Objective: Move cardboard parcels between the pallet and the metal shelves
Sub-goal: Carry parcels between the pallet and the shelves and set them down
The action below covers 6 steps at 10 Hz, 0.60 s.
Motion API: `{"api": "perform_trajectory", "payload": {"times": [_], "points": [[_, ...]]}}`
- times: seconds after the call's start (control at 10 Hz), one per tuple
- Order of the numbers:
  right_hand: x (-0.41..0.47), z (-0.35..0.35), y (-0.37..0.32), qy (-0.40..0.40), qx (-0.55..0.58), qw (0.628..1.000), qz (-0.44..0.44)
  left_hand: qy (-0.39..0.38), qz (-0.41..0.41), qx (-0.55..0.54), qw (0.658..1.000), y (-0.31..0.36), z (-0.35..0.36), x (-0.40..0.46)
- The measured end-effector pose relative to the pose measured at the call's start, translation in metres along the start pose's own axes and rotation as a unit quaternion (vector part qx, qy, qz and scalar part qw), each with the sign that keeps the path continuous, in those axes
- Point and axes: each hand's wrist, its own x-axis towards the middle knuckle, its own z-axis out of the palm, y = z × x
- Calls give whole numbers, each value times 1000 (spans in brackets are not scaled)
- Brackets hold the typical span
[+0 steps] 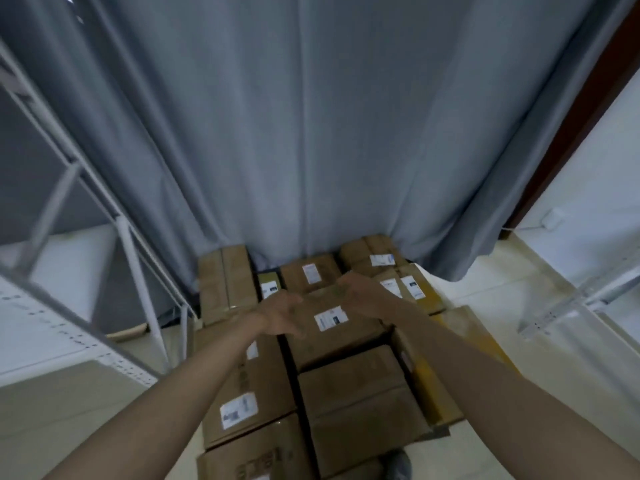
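Both arms out over the stack — left hand [280, 311] and right hand [360, 289], fingers spread, bracket the brown white-labelled cardboard parcel [332, 327]. Neither hand plainly grips it yet — opposite edges, likely for a level lift toward the white metal shelf [69, 327] left of it.

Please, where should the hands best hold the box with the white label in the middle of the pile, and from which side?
Probably by its two short ends. The labelled box sits highest, with its left and right edges exposed. The left hand and right hand already flank it, so come from above and clamp both sides.
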Motion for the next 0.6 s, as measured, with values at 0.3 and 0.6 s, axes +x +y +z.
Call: {"api": "perform_trajectory", "payload": {"times": [0.3,0.6], "points": [[-34,-22,-176,12,-84,990,-110,162,-38,11,986,-42,-108,-137],[-39,19,-266,-38,-104,962,-249,243,-148,5,959,-93,-113,-262]]}}
